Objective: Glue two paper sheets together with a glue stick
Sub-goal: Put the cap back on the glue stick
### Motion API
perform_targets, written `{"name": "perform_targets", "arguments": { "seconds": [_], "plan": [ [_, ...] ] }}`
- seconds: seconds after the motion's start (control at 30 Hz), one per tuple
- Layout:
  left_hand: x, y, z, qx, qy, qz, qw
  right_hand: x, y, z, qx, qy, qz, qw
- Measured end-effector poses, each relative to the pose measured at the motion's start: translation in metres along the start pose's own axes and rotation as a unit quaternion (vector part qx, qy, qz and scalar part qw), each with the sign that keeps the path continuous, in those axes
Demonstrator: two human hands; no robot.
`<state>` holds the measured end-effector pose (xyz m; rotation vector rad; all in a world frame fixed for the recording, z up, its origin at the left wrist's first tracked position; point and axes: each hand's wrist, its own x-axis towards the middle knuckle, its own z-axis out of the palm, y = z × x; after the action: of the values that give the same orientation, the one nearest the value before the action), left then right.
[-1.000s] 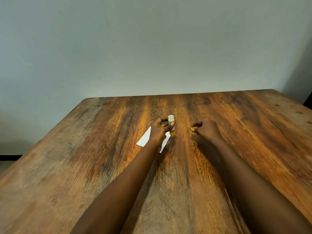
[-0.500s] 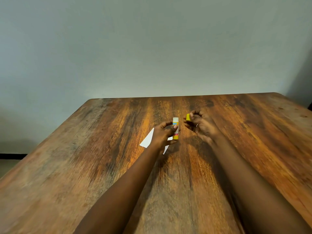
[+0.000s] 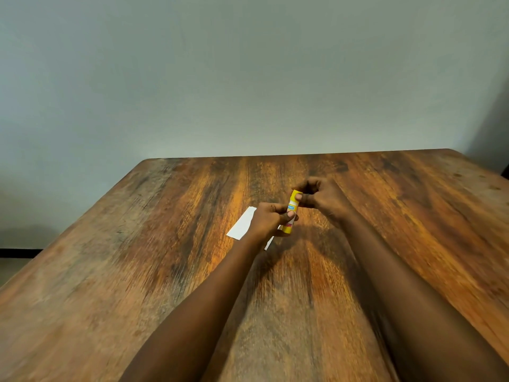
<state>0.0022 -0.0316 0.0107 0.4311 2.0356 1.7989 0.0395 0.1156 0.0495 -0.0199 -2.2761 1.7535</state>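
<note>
Cap (image 3: 296,193), apart half second ago, now back on glue stick (image 3: 291,213). My left hand (image 3: 268,219) grips barrel, right hand (image 3: 321,196) pinches cap. Paper (image 3: 242,223) on table (image 3: 165,244); gluing seemingly done.

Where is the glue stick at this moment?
The glue stick is held upright above the table, near the middle of the head view. The left hand grips its body, the right hand its yellow top, beside the white paper.
</note>
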Motion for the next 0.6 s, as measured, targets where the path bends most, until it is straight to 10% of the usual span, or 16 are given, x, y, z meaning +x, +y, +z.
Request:
{"name": "perform_targets", "arguments": {
  "seconds": [0.6],
  "plan": [
    [-0.016, 0.022, 0.005, 0.196, 0.12, 0.092, 0.969, -0.009, -0.019, 0.003, -0.052, 0.029, 0.008, 0.998]
  ]
}}
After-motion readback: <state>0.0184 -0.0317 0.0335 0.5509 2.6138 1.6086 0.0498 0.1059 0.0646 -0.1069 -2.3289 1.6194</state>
